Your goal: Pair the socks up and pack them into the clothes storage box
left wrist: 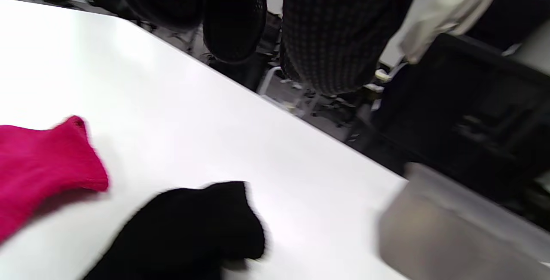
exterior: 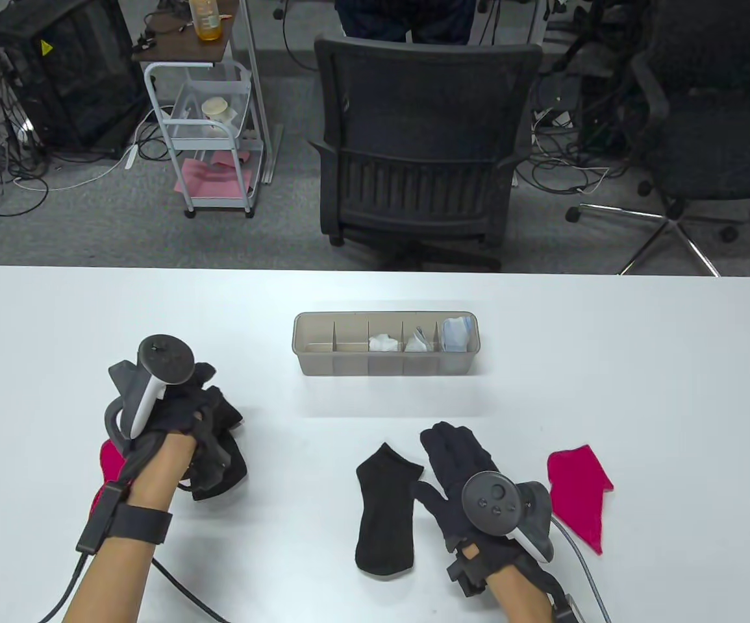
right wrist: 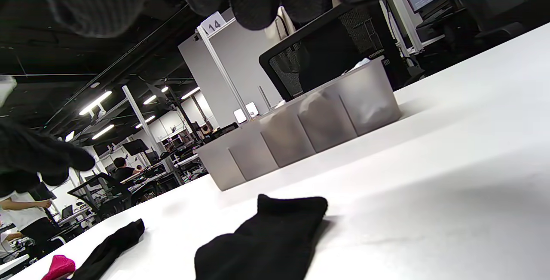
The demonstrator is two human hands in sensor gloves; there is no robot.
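Observation:
One black sock (exterior: 384, 513) lies flat at the front middle of the table. My right hand (exterior: 456, 454) is open just to its right, fingers straight and pointing away from me. The second black sock (exterior: 222, 457) lies bunched under my left hand (exterior: 183, 409). In the left wrist view this black sock (left wrist: 184, 232) rests on the table and the fingers (left wrist: 232, 22) hang above it, clear of it. A red sock (exterior: 112, 461) peeks out beside my left wrist. Another red sock (exterior: 579, 493) lies right of my right hand. The grey storage box (exterior: 386, 373) stands at mid-table.
The box has several compartments; the three on the right hold white and blue rolled socks, the two on the left are empty. A black office chair (exterior: 420, 143) stands beyond the table's far edge. The table's far edge (left wrist: 275, 99) runs close past my left fingers.

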